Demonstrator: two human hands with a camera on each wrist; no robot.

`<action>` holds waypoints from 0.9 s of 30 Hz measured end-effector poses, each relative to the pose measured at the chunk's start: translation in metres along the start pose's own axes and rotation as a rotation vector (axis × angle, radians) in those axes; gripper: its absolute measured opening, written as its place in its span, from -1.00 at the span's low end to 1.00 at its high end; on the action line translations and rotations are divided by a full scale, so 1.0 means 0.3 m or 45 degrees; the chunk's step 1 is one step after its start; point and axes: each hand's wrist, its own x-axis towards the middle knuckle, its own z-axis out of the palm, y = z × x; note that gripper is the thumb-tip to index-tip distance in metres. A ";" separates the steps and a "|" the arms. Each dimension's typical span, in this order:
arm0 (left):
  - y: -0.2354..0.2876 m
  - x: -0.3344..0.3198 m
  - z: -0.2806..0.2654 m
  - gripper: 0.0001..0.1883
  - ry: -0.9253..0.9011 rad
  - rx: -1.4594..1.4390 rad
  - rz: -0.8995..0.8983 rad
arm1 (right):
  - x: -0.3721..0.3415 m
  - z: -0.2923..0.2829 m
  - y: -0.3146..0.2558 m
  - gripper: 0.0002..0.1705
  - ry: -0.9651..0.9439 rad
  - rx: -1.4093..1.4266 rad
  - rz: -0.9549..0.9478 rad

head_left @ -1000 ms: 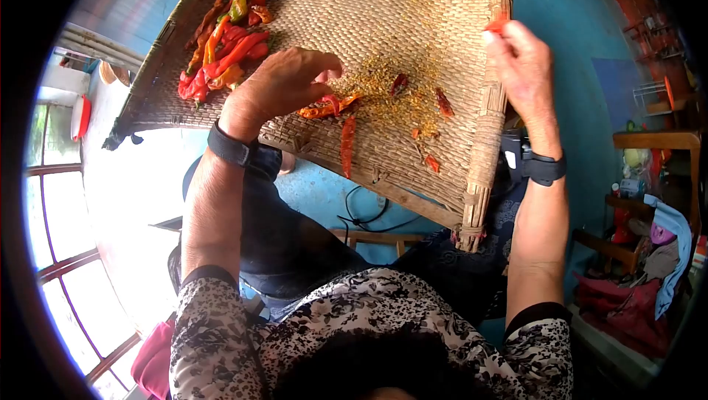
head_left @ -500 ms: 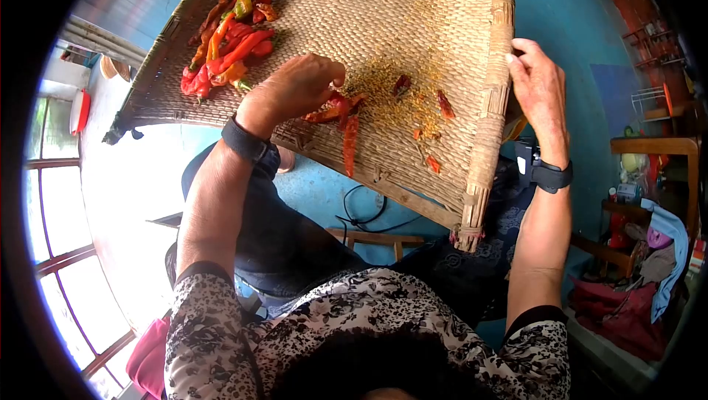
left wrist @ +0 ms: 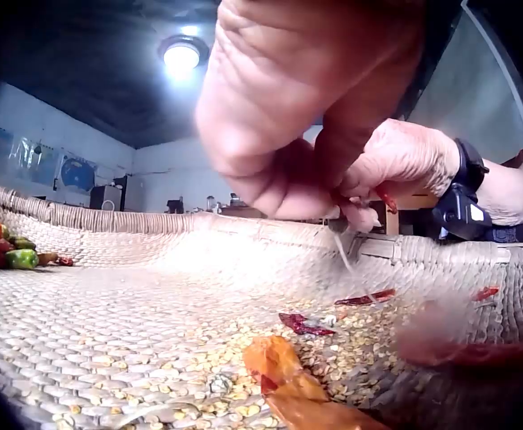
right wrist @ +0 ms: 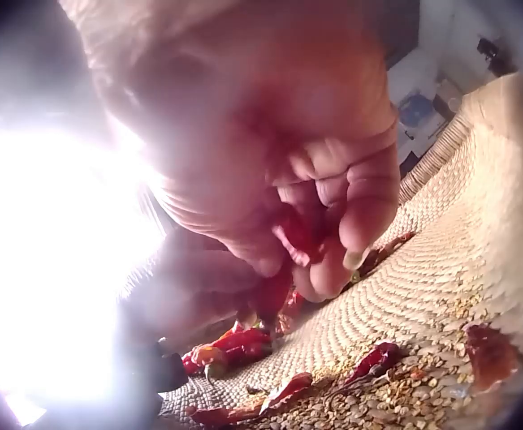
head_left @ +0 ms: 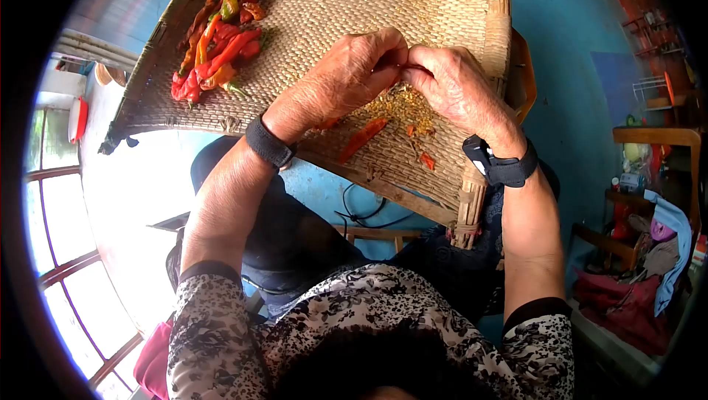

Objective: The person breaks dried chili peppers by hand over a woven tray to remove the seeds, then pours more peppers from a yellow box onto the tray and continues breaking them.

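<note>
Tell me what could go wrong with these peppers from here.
The red piece might slip from the right hand, its fingers crowded against the left hand. A knock to the tray might scatter the loose seeds. The long strip, near the tray's edge, might slide off.

Wrinkled red, orange and green peppers (head_left: pixel 225 49) in a shallow woven straw tray (head_left: pixel 324 1)
Heaped at its left side; flat yellow seeds (head_left: pixel 414 114) and shrivelled red pieces (head_left: pixel 363 139) lie scattered toward its near right corner, a small red pepper piece (right wrist: pixel 299 242) held above.
</note>
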 end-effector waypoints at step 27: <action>-0.008 -0.007 -0.006 -0.86 -0.040 -0.042 -0.014 | -0.074 -0.044 0.044 -0.82 0.033 -0.011 0.104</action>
